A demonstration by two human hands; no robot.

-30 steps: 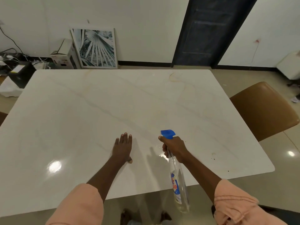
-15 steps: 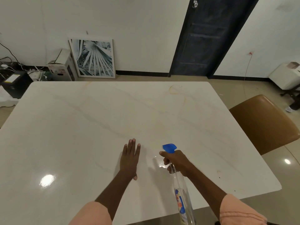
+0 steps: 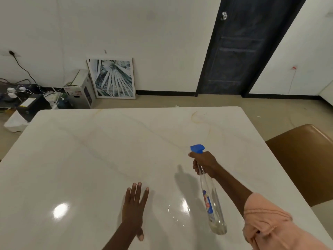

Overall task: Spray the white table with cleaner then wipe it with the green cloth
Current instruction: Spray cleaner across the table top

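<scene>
The right hand [image 3: 204, 164] grips the clear spray bottle [image 3: 211, 204] at its neck, under the blue trigger head [image 3: 197, 148], above the white table [image 3: 108, 150] toward its right edge; nearly empty, likely light, slick plastic; the left hand [image 3: 134, 208] lies flat near the front edge; no green cloth shows.

Indoor light even and moderately bright, source overhead. Round glare spot on the glossy white table [image 3: 108, 150] at 7 o'clock; a smaller streaked glint over wet droplets [image 3: 178, 212] at 5 o'clock. Soft shadow of the spray bottle [image 3: 210, 201] falls toward 9 o'clock of it. Wide-angle bowing bends the dark door [image 3: 241, 51] at 1 o'clock. Slight softness overall, edges mildly smeared
</scene>
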